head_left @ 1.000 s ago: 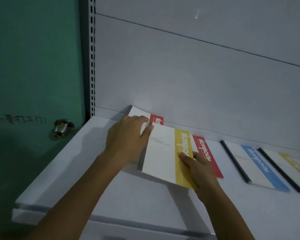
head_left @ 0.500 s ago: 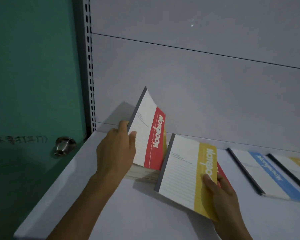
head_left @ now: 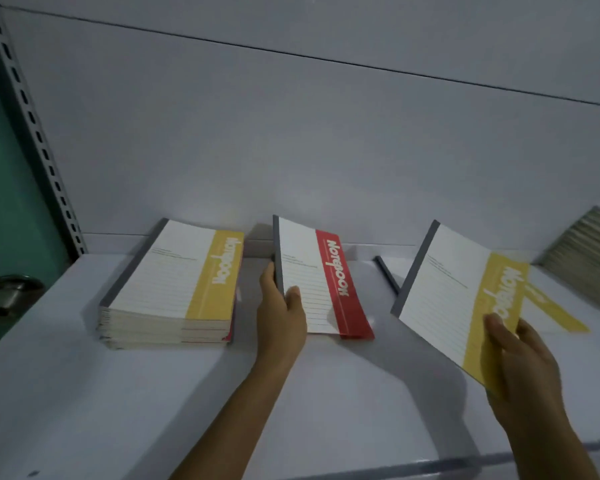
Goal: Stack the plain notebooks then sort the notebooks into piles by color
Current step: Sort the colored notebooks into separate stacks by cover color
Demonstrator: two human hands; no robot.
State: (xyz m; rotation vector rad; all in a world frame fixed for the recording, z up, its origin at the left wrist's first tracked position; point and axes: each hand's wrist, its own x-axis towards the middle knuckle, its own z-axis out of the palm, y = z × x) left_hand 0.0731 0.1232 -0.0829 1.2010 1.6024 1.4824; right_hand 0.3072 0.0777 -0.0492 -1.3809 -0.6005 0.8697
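Holding 1 red ntbk [head_left: 314, 271], 1 yellow ntbk [head_left: 447, 299]

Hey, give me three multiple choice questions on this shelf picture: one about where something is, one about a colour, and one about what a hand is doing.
1. Where is the stack of notebooks relative to the red-banded notebook?
A. to its left
B. to its right
C. on top of it

2. What colour is the band on the raised notebook held by the right hand?
A. blue
B. yellow
C. green

3. What is the left hand doing?
A. hanging idle, holding nothing
B. gripping the red-banded notebook
C. pressing down on the stack of notebooks

Answers:
1 A: the stack lies leftmost, apart from the red-banded one.
2 B: a yellow strip runs down its cover.
3 B: its thumb lies on the cover, by the spine edge.
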